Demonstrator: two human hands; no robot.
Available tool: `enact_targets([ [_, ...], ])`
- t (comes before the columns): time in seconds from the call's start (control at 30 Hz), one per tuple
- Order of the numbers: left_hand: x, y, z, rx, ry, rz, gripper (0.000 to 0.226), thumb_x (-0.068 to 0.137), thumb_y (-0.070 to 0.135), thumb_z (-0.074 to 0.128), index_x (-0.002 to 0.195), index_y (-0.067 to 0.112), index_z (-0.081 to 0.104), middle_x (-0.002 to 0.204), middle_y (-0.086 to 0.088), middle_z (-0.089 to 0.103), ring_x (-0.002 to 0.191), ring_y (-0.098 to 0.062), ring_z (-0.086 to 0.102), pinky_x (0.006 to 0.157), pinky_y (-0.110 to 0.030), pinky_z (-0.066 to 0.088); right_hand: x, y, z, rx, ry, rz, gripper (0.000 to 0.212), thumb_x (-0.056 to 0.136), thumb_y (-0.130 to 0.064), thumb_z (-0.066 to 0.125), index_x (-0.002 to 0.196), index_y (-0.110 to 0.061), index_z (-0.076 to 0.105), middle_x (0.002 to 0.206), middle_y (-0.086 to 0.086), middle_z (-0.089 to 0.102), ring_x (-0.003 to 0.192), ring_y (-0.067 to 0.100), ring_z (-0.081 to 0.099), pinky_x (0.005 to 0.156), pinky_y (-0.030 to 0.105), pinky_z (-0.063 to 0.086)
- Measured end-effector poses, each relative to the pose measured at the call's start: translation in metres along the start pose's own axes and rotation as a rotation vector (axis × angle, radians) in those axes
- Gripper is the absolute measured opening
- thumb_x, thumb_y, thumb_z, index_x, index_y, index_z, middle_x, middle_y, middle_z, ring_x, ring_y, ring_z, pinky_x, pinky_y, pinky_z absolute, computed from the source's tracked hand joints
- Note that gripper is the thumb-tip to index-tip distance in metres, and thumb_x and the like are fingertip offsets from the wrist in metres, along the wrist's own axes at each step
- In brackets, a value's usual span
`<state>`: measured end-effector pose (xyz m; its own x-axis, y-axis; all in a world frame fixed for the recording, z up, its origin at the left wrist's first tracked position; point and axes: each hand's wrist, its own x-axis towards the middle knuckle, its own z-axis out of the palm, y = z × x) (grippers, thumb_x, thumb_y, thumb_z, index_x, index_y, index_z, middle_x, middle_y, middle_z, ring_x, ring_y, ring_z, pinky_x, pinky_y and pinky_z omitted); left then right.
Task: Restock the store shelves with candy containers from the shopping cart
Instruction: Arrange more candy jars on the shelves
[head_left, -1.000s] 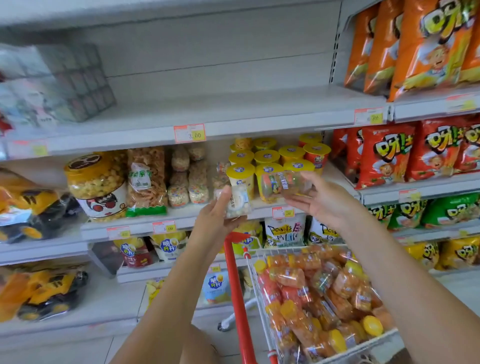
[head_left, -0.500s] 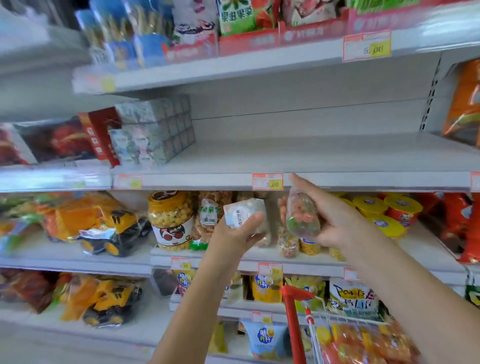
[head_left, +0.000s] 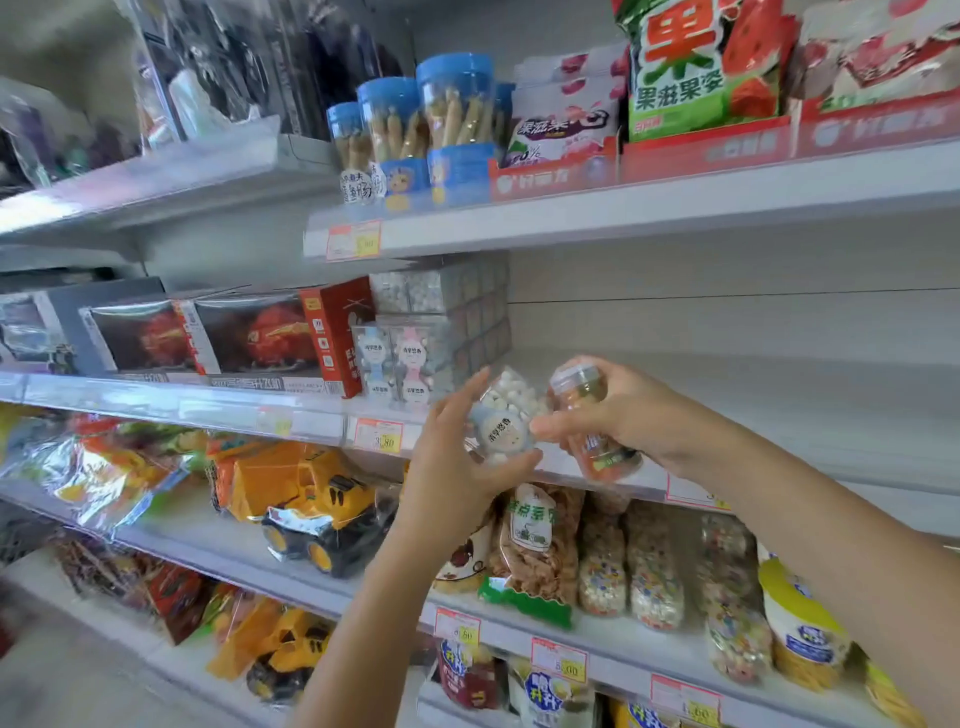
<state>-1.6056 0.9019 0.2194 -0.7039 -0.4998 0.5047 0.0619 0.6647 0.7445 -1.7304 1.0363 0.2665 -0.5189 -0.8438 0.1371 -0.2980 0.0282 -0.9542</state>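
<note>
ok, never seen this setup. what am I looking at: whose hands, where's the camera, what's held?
No robot here: a person's two bare hands, filmed by one wide-angle camera worn on the head, looking forward and down, so the arms reach in from below. The left hand grips a clear square plastic box of white candies. The right hand grips a clear round plastic jar of orange and green candies. Both are held up in front of a white metal shelf, where a stack of similar clear boxes stands to the left.
</note>
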Motion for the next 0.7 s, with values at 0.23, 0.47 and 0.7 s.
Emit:
enact_targets([
  [0.23, 0.030, -0.010, -0.014, -0.520, 0.127, -0.280, 0.047, 0.069, 0.041, 0.074, 0.098, 0.006, 0.061, 0.092, -0.001, 0.070, 0.091, -0.013, 0.069, 0.075, -0.020, 0.053, 0.068, -0.002, 0.039, 0.048, 0.254, -0.180, 0.048, 0.071, -0.032, 0.081, 0.107, -0.021, 0.050, 0.094, 0.004, 0.063, 0.079, 0.015, 0.062, 0.061, 0.027, 0.053],
  [0.47, 0.060, -0.020, -0.025, -0.525, 0.291, -0.283, 0.044, 0.074, 0.040, 0.075, 0.109, 0.020, 0.056, 0.103, 0.003, 0.067, 0.094, -0.011, 0.066, 0.082, -0.026, 0.054, 0.091, 0.005, 0.054, -0.015, 0.150, -0.380, 0.052, 0.066, -0.024, 0.086, 0.106, -0.026, 0.051, 0.074, 0.004, 0.061, 0.057, 0.010, 0.053, 0.048, 0.023, 0.045],
  [0.7, 0.095, -0.036, -0.050, -0.148, 0.543, -0.138, 0.053, 0.077, 0.036, 0.076, 0.118, 0.023, 0.044, 0.105, 0.011, 0.055, 0.095, -0.005, 0.056, 0.075, -0.016, 0.043, 0.112, 0.023, 0.033, -0.011, 0.442, -0.404, 0.044, 0.071, -0.028, 0.081, 0.102, -0.023, 0.050, 0.085, 0.003, 0.067, 0.056, 0.015, 0.055, 0.046, 0.035, 0.050],
])
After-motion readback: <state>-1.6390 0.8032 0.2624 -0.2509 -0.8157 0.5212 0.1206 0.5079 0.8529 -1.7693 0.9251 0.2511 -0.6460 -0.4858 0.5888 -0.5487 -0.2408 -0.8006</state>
